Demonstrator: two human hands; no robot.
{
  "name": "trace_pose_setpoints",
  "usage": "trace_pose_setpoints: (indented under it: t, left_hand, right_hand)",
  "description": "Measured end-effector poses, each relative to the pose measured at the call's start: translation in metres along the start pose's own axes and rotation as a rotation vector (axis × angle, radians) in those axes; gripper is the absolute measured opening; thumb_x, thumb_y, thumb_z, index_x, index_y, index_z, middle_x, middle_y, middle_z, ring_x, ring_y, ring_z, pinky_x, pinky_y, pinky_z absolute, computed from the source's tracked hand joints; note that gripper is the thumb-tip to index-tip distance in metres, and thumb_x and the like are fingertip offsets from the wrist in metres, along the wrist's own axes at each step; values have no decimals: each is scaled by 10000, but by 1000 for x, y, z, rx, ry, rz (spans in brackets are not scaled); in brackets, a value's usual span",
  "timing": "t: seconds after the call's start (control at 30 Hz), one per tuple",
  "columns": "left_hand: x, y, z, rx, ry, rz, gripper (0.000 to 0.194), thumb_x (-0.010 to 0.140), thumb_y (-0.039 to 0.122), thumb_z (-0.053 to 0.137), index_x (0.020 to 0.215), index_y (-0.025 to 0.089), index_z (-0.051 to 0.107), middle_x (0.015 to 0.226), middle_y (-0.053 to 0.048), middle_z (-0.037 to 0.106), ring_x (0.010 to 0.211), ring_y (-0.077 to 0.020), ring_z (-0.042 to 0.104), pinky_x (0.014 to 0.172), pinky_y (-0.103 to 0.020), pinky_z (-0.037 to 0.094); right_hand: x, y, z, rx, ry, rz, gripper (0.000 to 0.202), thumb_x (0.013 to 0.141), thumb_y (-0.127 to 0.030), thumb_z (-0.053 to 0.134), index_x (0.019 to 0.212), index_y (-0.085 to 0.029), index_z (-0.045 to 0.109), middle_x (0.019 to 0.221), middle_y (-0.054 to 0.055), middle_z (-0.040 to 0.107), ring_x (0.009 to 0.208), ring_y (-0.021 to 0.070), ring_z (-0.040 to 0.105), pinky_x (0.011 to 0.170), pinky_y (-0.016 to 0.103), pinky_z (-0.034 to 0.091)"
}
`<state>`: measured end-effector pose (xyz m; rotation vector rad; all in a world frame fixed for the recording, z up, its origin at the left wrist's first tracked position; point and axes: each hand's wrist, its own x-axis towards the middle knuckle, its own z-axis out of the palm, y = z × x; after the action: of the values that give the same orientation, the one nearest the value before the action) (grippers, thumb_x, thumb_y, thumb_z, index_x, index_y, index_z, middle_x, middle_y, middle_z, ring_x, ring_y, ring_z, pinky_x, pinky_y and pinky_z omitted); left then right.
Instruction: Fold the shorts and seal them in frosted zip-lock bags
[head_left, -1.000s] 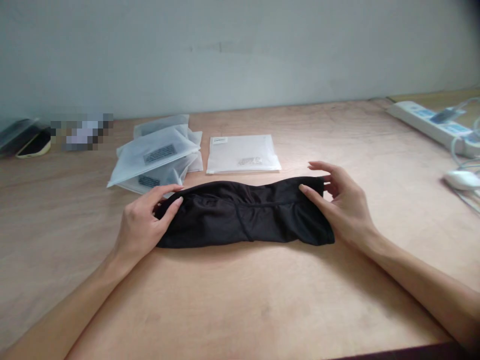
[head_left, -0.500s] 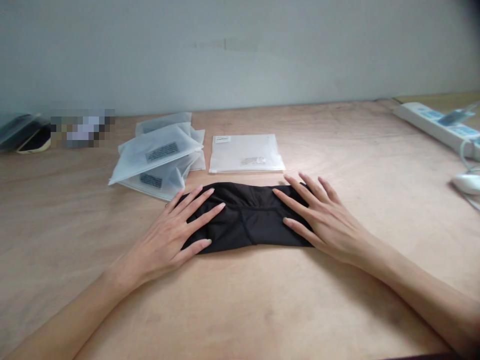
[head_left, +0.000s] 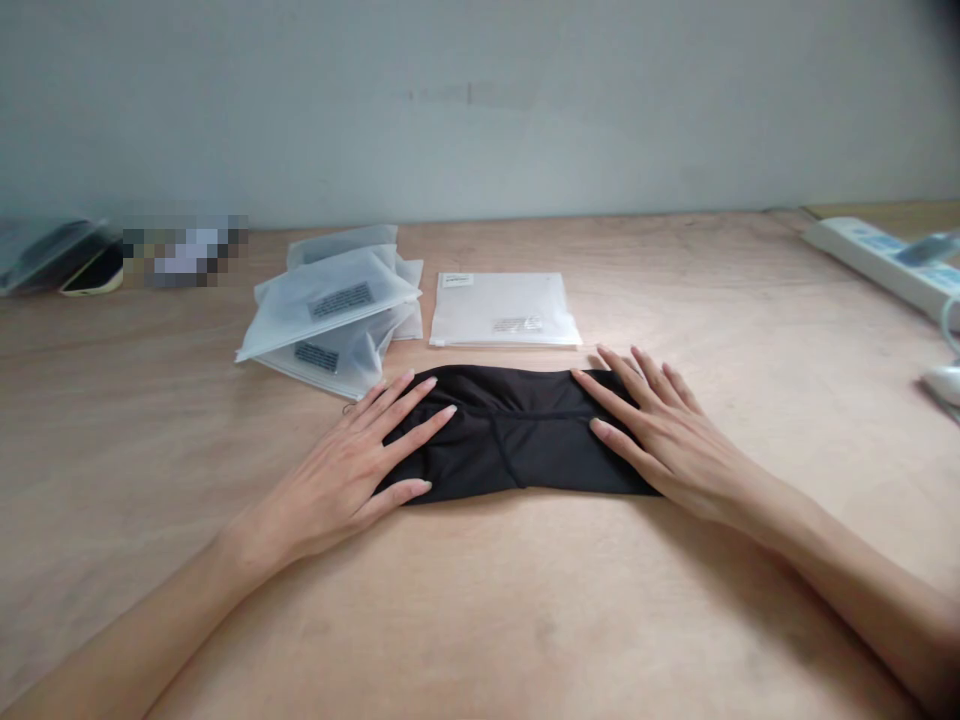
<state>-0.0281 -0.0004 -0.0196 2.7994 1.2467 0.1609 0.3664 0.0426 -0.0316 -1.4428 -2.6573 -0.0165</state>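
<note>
A folded black cloth garment (head_left: 517, 440) with visible seams lies flat on the wooden table in front of me. My left hand (head_left: 360, 455) rests on its left end, palm down with the fingers spread. On the right end lies my right hand (head_left: 660, 430), also palm down, fingers apart. Both hands press on the fabric without gripping it, and they cover its two ends. Just beyond the garment is a flat frosted zip bag (head_left: 502, 308) with a small label and printed text.
Several frosted zip bags (head_left: 322, 300) are piled behind my left hand. At the far left sit a dark phone-like object (head_left: 94, 268) and a blurred-out patch. A white power strip (head_left: 877, 250) and a white plug or adapter (head_left: 943, 380) are at the right. A wall (head_left: 480, 120) stands behind the table.
My right hand has slid slightly right along the garment. The left hand stays on its end. The whole view has shifted a little, so things appear farther right.
</note>
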Motion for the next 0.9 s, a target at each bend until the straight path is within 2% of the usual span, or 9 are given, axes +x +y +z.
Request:
trace_pose_setpoints:
  t: [0.1,0.2,0.33,0.43,0.53,0.6,0.8,0.9]
  left_hand:
    - [-2,0,-2,-27,-13,-3,655,1078,526,418,1660,367,164,1760,-33,32,1621,-333,86,1281,-584,252]
    - [-3,0,-4,-67,-30,12,624,1068,576,388,1643,410,212,1761,-15,-1,1617,-371,67,1259,-621,279]
    - [-3,1,-4,-82,-37,9,634,1055,618,370,1639,416,225,1761,-19,4,1613,-394,60,1246,-652,274]
    - [-2,1,-3,-73,-41,7,672,1046,631,387,1648,395,202,1761,-36,17,1613,-391,64,1250,-653,262]
    - [-2,2,-3,-65,-44,7,685,1044,634,393,1651,383,196,1761,-45,18,1613,-389,68,1251,-652,259]
    - [-2,1,-2,-57,-46,7,680,1047,631,387,1651,382,198,1761,-48,15,1613,-389,65,1250,-655,258]
    - [-1,0,-2,-87,-45,15,667,1050,649,335,1648,375,221,1759,-55,32,1608,-408,75,1239,-674,259]
    - [-1,-1,-4,-107,-23,30,651,1054,640,327,1642,371,250,1759,-52,34,1607,-409,78,1244,-665,254]
  right_hand:
    - [1,4,2,2,17,46,571,1095,-501,277,1647,-355,265,1748,61,162,1598,393,117,1229,672,242]
    - [6,11,2,39,52,99,521,1107,-439,261,1599,-334,396,1710,56,296,1587,369,202,1235,635,276]
    - [12,19,-1,67,174,86,496,1089,-414,337,1453,-196,594,1608,156,433,1515,389,346,1210,582,355]
    - [14,20,-5,44,243,96,538,1051,-453,435,1451,-117,566,1426,230,544,1350,405,503,1117,571,456]
    - [14,20,-6,0,264,159,614,1009,-507,509,1490,-124,500,1163,191,645,1132,398,595,990,588,517]
    - [14,21,-6,-1,264,171,616,995,-518,531,1473,-131,502,1080,170,666,1054,392,613,943,586,526]
    - [12,11,-12,191,307,93,401,1020,-325,494,1400,-214,551,1096,122,674,932,280,680,778,397,562]
    - [12,8,-15,238,362,125,411,1010,-286,496,1414,-236,553,1138,118,682,976,278,691,794,386,562]
